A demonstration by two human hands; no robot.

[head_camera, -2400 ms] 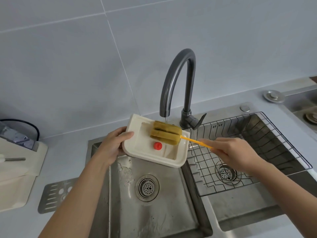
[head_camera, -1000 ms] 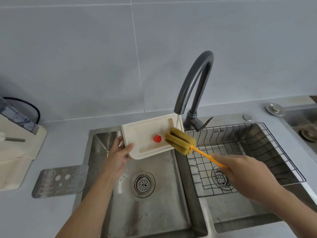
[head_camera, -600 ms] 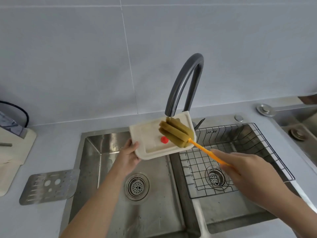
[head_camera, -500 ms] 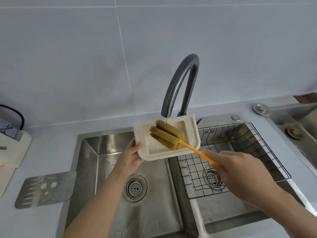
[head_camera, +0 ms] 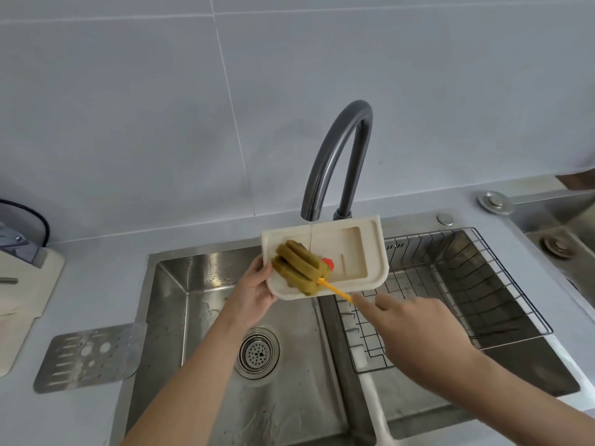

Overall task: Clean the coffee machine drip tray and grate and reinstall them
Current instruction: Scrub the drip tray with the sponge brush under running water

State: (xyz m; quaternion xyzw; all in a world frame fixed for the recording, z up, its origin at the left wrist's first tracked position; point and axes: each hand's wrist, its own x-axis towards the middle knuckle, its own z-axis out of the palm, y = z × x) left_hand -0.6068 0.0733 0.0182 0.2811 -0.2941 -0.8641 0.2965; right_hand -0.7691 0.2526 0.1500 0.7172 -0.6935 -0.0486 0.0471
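My left hand [head_camera: 254,289] grips the left edge of the cream drip tray [head_camera: 354,252], holding it tilted over the left sink basin under the dark faucet [head_camera: 338,156]. A thin stream of water falls from the spout onto the tray. My right hand [head_camera: 415,329] holds the orange handle of a sponge brush [head_camera: 299,268]; its green-yellow sponge head presses on the tray's left part. A small red float [head_camera: 328,262] shows inside the tray beside the sponge. The metal grate [head_camera: 88,357] lies flat on the counter left of the sink.
The cream coffee machine [head_camera: 22,284] stands at the far left edge with a black cable behind it. A wire rack [head_camera: 467,300] sits in the right basin. The left basin's drain [head_camera: 257,352] is below the tray. Another sink part is at the far right.
The sponge head has slid from the tray's middle to its left end, uncovering the red float. The tray has stayed under the running water.
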